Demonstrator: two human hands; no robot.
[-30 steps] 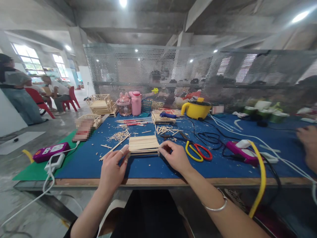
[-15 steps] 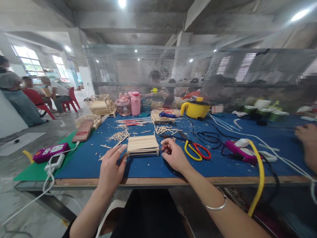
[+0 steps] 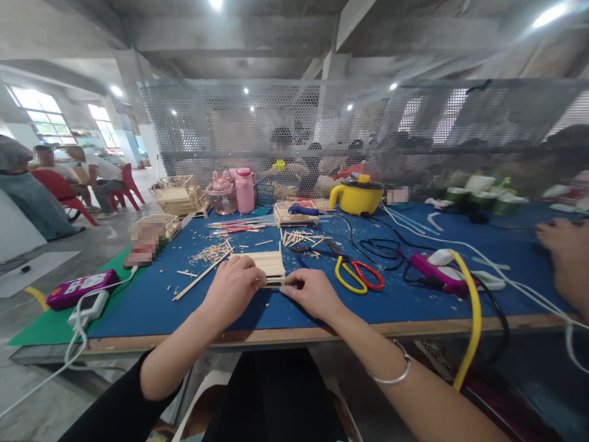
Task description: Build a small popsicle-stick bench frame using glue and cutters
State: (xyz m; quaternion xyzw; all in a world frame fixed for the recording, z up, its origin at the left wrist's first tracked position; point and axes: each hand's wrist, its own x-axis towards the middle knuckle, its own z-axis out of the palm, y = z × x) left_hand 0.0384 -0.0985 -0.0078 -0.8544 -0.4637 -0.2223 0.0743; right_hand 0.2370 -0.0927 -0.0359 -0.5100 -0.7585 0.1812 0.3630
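A small platform of pale wooden sticks [image 3: 270, 263] lies on the blue tabletop in front of me. Over its left part and front edge lies my left hand [image 3: 237, 285], fingers bent together on the sticks. My right hand [image 3: 310, 293] is at its front right corner, thumb and fingers pinched there. Loose sticks [image 3: 301, 238] lie behind the platform, and a long stick [image 3: 197, 280] slants to the left of it. To the right are scissors with one yellow and one red handle [image 3: 367, 275].
A blue-handled tool [image 3: 302, 210] rests on another stick frame [image 3: 294, 220] behind. Farther back stand a pink bottle [image 3: 245, 190] and a yellow pot [image 3: 359, 196]. Purple power strips [image 3: 81, 288] and cables lie at both sides. Another person's hand [image 3: 564, 245] is at far right.
My left hand has moved right, from beside the platform onto its left part and front edge. My right hand has closed in on the right corner. The view has shifted slightly.
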